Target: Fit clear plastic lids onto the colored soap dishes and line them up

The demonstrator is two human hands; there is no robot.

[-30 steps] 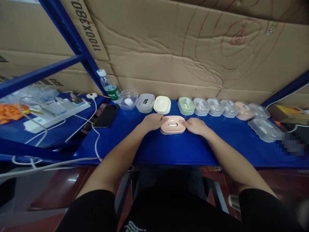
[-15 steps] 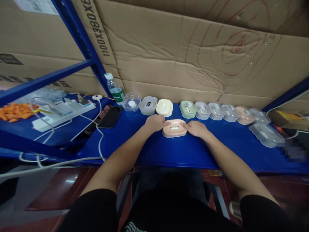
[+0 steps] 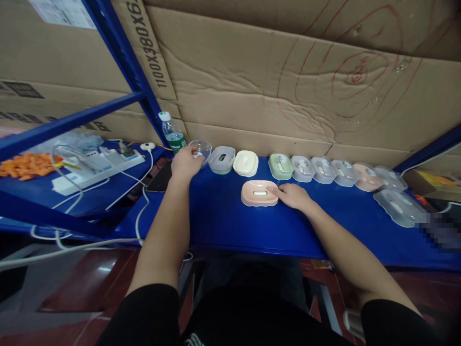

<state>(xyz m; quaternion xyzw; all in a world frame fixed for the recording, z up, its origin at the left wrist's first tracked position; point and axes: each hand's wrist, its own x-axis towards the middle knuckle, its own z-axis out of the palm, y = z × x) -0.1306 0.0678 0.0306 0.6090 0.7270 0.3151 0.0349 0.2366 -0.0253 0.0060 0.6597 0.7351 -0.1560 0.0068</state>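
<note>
A pink box [image 3: 255,198] with a white oval piece in its top sits near the middle of the blue table. My right hand [image 3: 292,195] is closed on its right end, thumb on top. My left hand [image 3: 186,163] is at the clear round-cornered tub [image 3: 204,148], which has a white disc inside; its fingers reach over the tub's left side, and whether they grip it is unclear. Right of the tub stand a grey-purple box [image 3: 222,161] and a cream box [image 3: 246,164].
A green box [image 3: 281,166] starts a row of several lidded boxes along the cardboard wall. A bottle [image 3: 173,133] and a dark phone [image 3: 159,179] are near my left hand. Further left are a power strip [image 3: 97,168], cables and orange pieces [image 3: 32,166].
My left hand has let go of the pink box and moved left and up to the clear tub. My right hand has stayed at the pink box.
</note>
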